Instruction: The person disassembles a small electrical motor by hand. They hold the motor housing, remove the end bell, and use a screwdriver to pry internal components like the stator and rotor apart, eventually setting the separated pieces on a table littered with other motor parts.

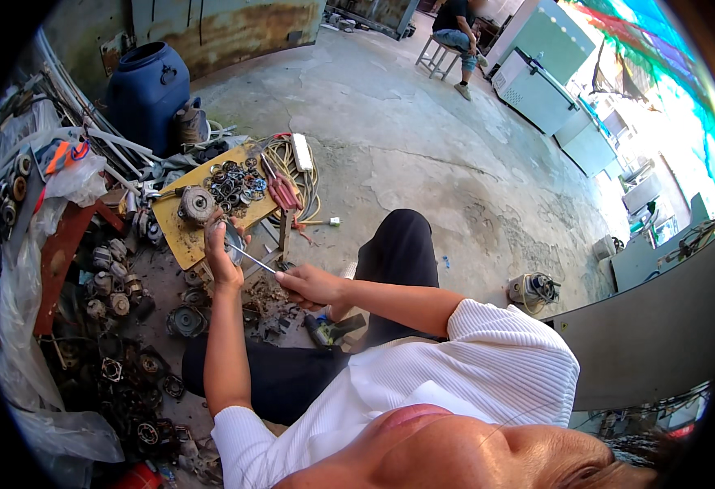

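Observation:
My left hand (222,251), at the near edge of a low yellow table (175,235), is closed around a round grey metal part (233,241), partly hidden by the fingers. My right hand (315,285) grips a screwdriver; its thin shaft (253,259) points left and reaches the metal part. The handle is hidden in my fist. Just beyond my left hand, a round motor part (197,204) sits on the table. Beside it lie a heap of small metal rings (238,183) and red-handled pliers (282,191).
Motors (111,285) and dark metal parts crowd the floor at left. A green cordless drill (325,330) lies near my legs. Cables (307,175) and a white power strip (301,151) lie past the table. A blue barrel (147,98) stands behind; another person (455,37) sits far off.

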{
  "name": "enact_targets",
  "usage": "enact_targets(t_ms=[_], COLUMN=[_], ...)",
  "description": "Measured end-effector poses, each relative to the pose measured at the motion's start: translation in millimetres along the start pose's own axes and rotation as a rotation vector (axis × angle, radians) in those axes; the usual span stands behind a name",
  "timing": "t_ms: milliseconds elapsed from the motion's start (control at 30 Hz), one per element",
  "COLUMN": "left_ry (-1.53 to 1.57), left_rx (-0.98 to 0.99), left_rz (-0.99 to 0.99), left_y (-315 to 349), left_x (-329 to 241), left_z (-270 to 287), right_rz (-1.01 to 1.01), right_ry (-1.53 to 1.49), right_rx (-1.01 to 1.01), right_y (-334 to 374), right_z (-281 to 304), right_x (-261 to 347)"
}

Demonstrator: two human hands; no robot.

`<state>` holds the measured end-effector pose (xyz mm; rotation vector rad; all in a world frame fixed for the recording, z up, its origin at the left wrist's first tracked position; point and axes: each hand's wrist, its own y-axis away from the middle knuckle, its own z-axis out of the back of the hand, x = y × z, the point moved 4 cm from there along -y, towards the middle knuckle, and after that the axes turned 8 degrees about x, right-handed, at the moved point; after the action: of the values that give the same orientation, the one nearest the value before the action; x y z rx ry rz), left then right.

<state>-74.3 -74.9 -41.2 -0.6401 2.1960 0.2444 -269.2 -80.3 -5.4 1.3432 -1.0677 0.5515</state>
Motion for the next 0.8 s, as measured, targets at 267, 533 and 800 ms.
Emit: enact_targets(t_ms=[267, 533, 800], left_ry=[-0.002, -0.003, 0.04], left_rx=[-0.035, 0.012, 0.009], left_rz=[-0.02, -0.072, -0.018], left_y=[-8, -4, 2], left_x=[-12, -26, -25], left_z=[10, 2, -3], right_rz=[0.141, 0.128, 0.094], right_ry=[0.025, 0.139, 0.291], right_rx=[-0.014, -0.017, -0.112], right_y=[-11, -10, -6], right_z=[-1, 1, -7], right_x=[3, 7, 12])
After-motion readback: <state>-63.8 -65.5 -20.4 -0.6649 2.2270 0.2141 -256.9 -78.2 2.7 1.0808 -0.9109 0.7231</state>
